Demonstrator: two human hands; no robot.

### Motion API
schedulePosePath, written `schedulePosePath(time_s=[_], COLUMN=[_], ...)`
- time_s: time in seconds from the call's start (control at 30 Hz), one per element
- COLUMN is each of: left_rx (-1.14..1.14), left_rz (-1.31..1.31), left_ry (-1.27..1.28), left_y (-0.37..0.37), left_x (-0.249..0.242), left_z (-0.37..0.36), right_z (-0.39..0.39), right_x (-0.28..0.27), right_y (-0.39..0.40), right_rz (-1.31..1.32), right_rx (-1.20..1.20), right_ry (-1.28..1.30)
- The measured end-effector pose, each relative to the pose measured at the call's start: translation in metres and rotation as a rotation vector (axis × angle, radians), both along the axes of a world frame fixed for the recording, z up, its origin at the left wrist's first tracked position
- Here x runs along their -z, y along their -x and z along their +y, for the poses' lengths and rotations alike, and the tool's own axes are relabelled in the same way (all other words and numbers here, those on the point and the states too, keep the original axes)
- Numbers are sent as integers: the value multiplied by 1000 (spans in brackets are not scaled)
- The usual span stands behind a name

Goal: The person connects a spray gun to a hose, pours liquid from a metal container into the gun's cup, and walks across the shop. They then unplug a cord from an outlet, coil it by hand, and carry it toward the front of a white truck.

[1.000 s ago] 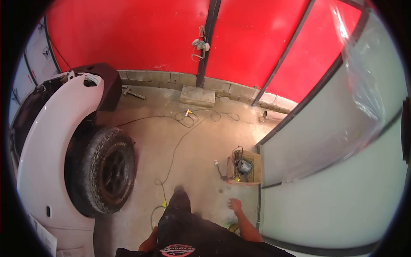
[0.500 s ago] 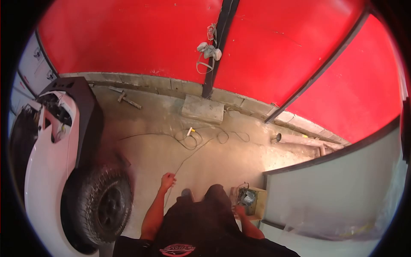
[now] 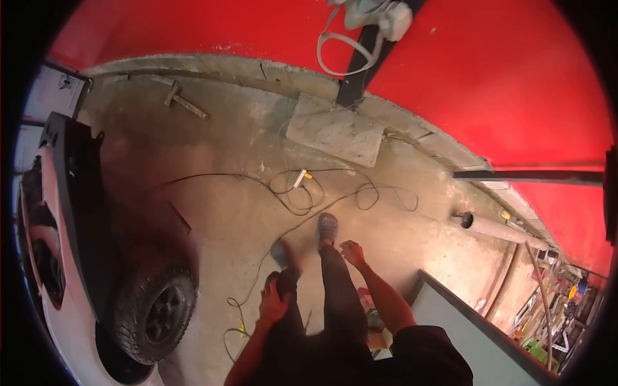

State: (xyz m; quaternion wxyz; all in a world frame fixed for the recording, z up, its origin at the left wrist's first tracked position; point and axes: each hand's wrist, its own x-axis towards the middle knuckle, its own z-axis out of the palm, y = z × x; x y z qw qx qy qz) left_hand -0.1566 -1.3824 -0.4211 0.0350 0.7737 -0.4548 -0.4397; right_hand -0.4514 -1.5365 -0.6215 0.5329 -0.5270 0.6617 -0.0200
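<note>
My left hand [image 3: 274, 305] is low in front of my left trouser leg, its fingers spread and slightly bent, with no object visible in it. Farther forward, beside my right shin, my right hand [image 3: 352, 253] is loosely curled with fingers apart and nothing visible in it. A grey clog [image 3: 327, 227] is on my right foot; my left foot is blurred. Ahead on the concrete floor, a looped black cable [image 3: 264, 182] runs to a white power strip [image 3: 300, 179] with a yellow plug.
A white vehicle with a big black tyre [image 3: 161, 312] stands on the left. Ahead are a concrete block [image 3: 335, 130], a hammer-like tool [image 3: 183, 103] and a red wall with a hanging respirator [image 3: 380, 19]. A pipe [image 3: 502, 231], a grey panel [image 3: 463, 328] and clutter lie right.
My right hand has left the box at my right and moved forward. My left hand has dropped toward my leg. The view has shifted forward, and my right foot is now ahead.
</note>
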Motion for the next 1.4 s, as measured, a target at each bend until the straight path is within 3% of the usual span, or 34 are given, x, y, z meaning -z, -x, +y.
schedulePosePath(time_s=[0.1, 0.17, 0.23, 0.3, 0.37, 0.47, 0.6, 0.67, 0.7, 0.8, 0.83, 0.9, 1.07, 1.17, 1.27, 1.4], left_rx=[-13, -78, -90, -58, -69, -119, -117, -82, -66, -77, -117, -121, -214, 131, 176, 230], left_rz=[-93, -159, -200, -222, -243, -221, -204, -183, -177, -138, -105, -68, 52, 235, 378, 277], left_ry=[-285, -347, -328, -234, -218, -213, -186, -181, -172, -40, 3, 345, 583, -87, -371, -328], left_y=[15, 20, 15, 6, 1, -12, -20, -21, -23, -45, -55, -67, -47, -34, -20, -17], left_x=[14, 32, 60, 88, 91, 99, 102, 99, 99, 127, 144, 171, 198, 186, 138, 110], left_z=[-28, -62, -80, -84, -98, -109, -116, -115, -112, -116, -130, -181, -297, -329, -344, -342], right_z=[-48, -72, -108, -141, -135, -129, -114, -107, -104, -93, -85, -73, -36, -41, -22, -32], right_x=[92, 184, 211, 225, 299, 352, 390, 360, 332, 246, 220, 154, 28, -63, -93, -143], right_y=[-30, -42, -74, -112, -137, -185, -212, -212, -217, -210, -202, -192, -169, -171, -165, -160], right_rz=[134, 157, 264, 230, 143, 316, 202, -55, -66, -42, -63, -117, -214, -113, -201, -266], right_rx=[-582, -859, -453, -242, -92, 113, 206, 216, 255, 221, 201, 219, 163, -6, -15, 70], right_ry=[-11, -13, -175, -198, -19, 194, 25, 106, 197, 117, 123, 197, 143, 383, 276, 246])
